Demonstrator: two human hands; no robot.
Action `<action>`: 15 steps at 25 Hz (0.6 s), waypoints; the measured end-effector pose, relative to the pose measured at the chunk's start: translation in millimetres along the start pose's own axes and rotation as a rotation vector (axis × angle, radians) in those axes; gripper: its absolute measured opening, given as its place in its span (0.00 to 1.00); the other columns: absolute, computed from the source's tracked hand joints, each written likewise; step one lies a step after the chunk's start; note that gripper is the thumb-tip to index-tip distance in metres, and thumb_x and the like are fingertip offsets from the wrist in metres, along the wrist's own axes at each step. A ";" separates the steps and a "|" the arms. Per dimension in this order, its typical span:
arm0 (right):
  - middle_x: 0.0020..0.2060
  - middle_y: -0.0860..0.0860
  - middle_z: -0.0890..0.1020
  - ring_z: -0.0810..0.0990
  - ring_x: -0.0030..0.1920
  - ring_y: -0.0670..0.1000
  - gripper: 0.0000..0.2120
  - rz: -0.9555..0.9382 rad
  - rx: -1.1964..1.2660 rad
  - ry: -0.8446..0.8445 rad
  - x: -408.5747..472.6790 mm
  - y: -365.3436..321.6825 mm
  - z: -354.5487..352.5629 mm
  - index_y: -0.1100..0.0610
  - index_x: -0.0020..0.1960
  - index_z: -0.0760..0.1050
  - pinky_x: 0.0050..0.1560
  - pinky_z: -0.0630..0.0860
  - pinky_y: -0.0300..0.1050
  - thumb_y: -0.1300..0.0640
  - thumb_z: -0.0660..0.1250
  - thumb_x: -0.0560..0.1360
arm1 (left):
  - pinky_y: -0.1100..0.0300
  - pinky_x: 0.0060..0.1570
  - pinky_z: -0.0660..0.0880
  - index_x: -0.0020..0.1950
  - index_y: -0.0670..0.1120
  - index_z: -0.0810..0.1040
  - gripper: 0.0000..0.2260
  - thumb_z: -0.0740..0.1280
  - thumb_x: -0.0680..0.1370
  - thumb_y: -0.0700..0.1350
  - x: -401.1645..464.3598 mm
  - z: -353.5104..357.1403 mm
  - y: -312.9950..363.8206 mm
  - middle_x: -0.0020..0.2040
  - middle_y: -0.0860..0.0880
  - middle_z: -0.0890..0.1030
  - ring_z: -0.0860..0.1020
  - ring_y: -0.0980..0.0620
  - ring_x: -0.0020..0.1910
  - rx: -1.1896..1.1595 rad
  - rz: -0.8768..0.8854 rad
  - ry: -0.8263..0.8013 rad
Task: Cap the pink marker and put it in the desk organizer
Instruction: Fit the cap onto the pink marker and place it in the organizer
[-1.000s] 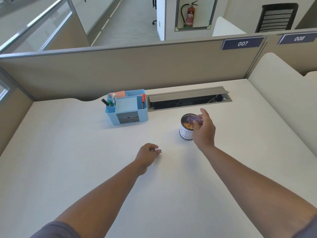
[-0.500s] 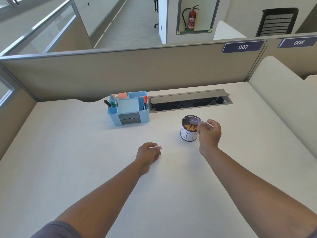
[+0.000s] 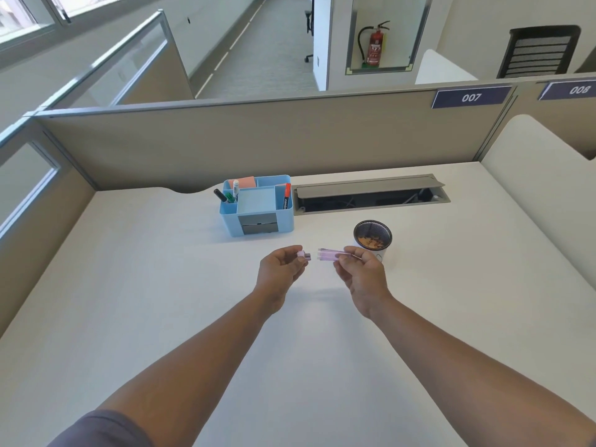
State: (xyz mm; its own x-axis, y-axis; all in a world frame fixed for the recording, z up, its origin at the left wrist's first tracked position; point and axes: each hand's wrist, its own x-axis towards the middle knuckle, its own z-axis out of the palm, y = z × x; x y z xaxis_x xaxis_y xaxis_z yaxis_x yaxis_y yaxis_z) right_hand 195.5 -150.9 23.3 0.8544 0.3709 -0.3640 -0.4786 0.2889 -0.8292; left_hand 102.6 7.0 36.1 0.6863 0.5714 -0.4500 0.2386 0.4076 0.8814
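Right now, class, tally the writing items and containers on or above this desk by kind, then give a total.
Pink marker, uncapped, in right hand: 1
Marker cap, in left hand: 1
Pens or markers standing in organizer: 4
Blue desk organizer: 1
Mesh cup: 1
Total: 8

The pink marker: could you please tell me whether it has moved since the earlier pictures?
Yes. The marker has moved left, from over the cup toward the cap.
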 end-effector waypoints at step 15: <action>0.43 0.54 0.88 0.87 0.44 0.51 0.09 0.108 -0.049 -0.156 -1.5 16.5 17.1 0.61 0.54 0.80 0.46 0.82 0.40 0.70 0.71 0.75 | 0.52 0.63 0.81 0.53 0.51 0.84 0.11 0.72 0.78 0.35 -15.1 -19.3 0.5 0.56 0.45 0.87 0.84 0.43 0.57 0.099 0.051 -0.018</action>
State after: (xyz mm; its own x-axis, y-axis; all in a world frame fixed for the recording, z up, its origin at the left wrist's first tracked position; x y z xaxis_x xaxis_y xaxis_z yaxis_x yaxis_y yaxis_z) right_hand 182.9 -131.5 17.4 0.7552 0.5304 -0.3851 -0.5520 0.1979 -0.8100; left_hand 79.1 12.3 40.6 0.7110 0.5765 -0.4027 0.2691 0.3060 0.9132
